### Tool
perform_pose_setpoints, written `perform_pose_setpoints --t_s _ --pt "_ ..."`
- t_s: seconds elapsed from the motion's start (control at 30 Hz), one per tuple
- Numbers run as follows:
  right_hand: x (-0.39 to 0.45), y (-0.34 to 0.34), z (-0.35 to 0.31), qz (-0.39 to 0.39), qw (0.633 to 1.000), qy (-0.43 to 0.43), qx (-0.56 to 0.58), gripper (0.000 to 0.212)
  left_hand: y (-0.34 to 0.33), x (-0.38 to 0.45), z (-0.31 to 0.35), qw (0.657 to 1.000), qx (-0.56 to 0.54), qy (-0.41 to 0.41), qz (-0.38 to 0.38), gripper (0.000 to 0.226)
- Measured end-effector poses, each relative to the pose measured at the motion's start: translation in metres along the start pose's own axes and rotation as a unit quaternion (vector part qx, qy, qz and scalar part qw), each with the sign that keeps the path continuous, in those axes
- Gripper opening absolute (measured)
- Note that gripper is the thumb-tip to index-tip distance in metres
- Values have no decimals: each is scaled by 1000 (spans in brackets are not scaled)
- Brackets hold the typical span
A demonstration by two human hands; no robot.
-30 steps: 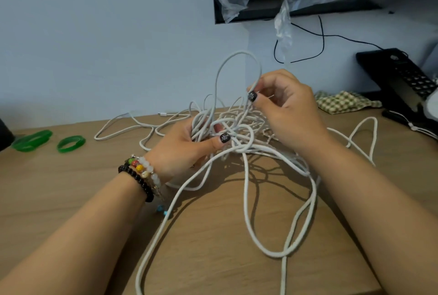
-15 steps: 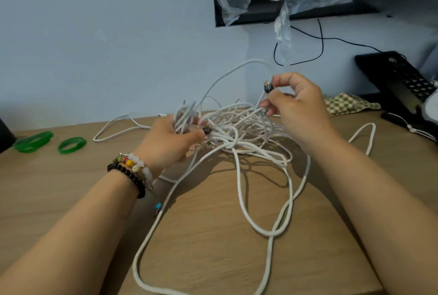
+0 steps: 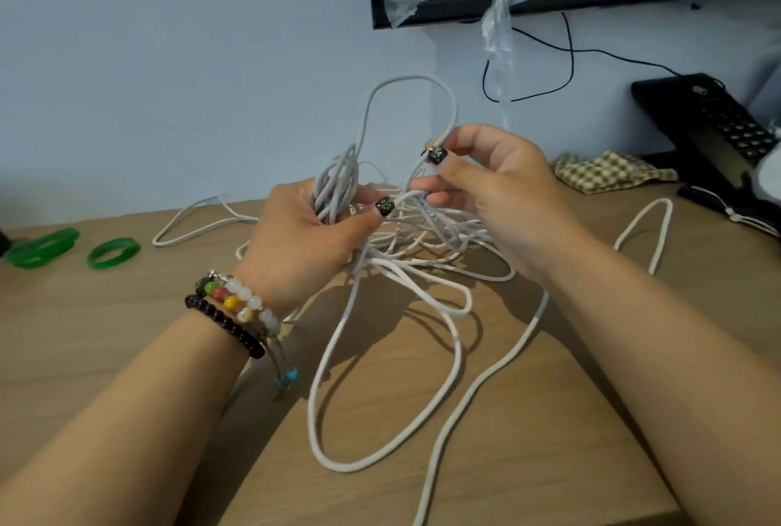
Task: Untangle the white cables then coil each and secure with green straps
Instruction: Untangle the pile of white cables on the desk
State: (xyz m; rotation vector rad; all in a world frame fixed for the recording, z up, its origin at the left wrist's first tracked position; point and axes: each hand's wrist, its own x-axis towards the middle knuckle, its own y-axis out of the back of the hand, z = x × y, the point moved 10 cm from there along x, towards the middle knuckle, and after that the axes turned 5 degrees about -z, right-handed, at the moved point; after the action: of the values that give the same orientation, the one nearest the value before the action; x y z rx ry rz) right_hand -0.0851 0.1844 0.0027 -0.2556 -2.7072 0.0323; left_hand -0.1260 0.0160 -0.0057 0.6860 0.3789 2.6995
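Two green straps, glossy flat rings, lie on the wooden table well left of the left hand. Left hand grips a bundle of several strands of the white cables; three bead bracelets on its wrist. Cables: round, matte, tangled between and below both hands; count cannot be told. Right hand pinches one tall loop. Checked cloth lies right of it.

Both forearms were bare, without sleeves. The thumbnails wore dark patterned polish. The left wrist carried a black beaded bracelet beside a multicoloured beaded bracelet.
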Motion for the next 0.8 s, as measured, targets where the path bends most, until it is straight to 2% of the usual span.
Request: perform_pose_setpoints --t_s 0.17,0.37,0.43,0.53,0.67,0.8 --pt "-2 -11 4 -29 999 -6 26 13 -6 -2 -2 1000 -12 14 -25 14" --pt "-3 -17 10 -45 998 -13 38 10 -12 -1 -14 992 -78 67 -70 10" --pt "-5 -20 10 -58 998 -13 38 9 -9 0 -13 993 -70 61 -71 10" --pt "-7 -22 8 -74 997 -8 6 20 -5 0 -11 995 -48 47 -69 10" --pt "-9 -28 6 -108 994 -11 -30 29 1 0 -7 999 -2 20 -33 8" --pt "-9 -30 -1 -103 989 32 -98 33 3 2 -17 996 -63 54 -19 14"
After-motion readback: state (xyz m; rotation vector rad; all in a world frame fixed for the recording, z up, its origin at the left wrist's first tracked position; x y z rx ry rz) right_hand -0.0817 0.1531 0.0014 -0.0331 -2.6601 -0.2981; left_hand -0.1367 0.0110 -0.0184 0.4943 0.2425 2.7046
